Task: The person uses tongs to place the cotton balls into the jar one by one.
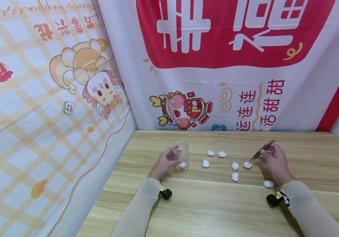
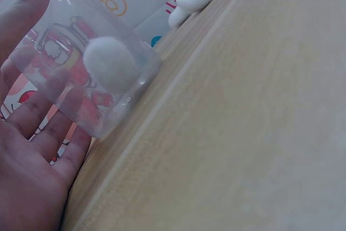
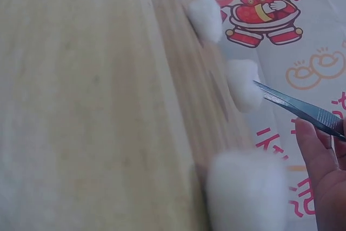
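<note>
On the left of the table, my left hand holds a clear plastic cup, thumb on one side and fingers on the other. One white cotton ball lies inside near the cup's bottom. My right hand grips a pair of metal tweezers, tips pointing down and left. Those tips meet a cotton ball; in the right wrist view the tweezers touch the edge of that cotton ball. Whether they pinch it, I cannot tell.
Several more cotton balls lie between the hands, among them one near the cup. Another cotton ball sits close below the right hand. The wooden table ends at a printed cloth backdrop; a checked cloth hangs on the left.
</note>
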A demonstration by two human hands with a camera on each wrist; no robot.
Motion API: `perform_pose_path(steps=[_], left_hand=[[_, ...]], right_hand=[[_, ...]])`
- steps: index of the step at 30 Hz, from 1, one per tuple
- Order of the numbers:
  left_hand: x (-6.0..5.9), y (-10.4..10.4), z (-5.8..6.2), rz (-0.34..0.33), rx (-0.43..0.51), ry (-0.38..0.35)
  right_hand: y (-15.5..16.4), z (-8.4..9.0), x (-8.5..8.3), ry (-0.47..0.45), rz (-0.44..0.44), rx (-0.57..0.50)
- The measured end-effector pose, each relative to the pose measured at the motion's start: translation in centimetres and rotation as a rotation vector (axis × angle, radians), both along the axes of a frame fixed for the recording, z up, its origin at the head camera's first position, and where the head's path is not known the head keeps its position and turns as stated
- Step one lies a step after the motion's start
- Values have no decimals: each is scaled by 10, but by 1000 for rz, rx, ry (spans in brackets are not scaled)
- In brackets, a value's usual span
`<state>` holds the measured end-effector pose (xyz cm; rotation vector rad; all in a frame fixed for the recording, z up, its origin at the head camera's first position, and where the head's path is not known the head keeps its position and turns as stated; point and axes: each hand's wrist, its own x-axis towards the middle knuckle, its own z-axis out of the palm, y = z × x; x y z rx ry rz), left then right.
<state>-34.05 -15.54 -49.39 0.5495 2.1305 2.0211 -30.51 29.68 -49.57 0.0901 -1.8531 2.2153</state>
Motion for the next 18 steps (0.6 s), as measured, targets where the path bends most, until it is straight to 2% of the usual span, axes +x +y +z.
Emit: perform_pose_path(steps=[3,10,18], left_hand=[[0,1,1,2,-2,1],[2,0,-1,2,0,16],[-15,-1,-23,14,14,20]], right_hand=[[1,1,0,12,0,-57],[3,4,0,24,11,-92],[0,11,1,44,9,-93]])
